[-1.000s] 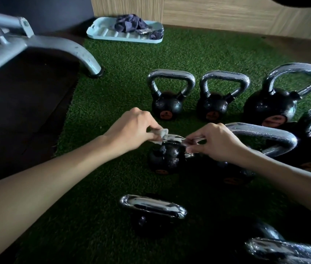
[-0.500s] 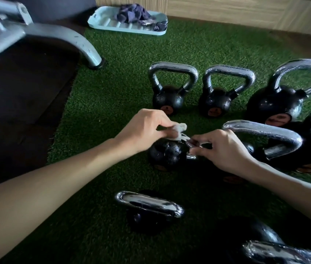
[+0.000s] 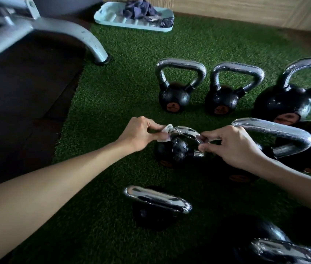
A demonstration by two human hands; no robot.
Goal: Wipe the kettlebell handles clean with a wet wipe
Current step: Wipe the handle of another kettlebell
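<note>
Green artificial turf (image 3: 131, 92) covers the floor, and several black kettlebells stand on it. The person's left hand (image 3: 137, 133) pinches a small crumpled white wet wipe (image 3: 165, 131) between thumb and fingertips, pressing it onto the shiny chrome handle (image 3: 186, 130) of a small black cast-iron kettlebell (image 3: 177, 149) whose ball sits just below those fingers. The right hand (image 3: 232, 143) grips the opposite end of the same handle, thumb and fingers curled round the bar to steady it. Bunched so tightly, the wipe could slide off the curved chrome and miss the underside. If the right grip loosened, the light bell might tip on the soft turf. The larger kettlebell (image 3: 276, 128) lies just beyond the right knuckles and could be knocked.
</note>
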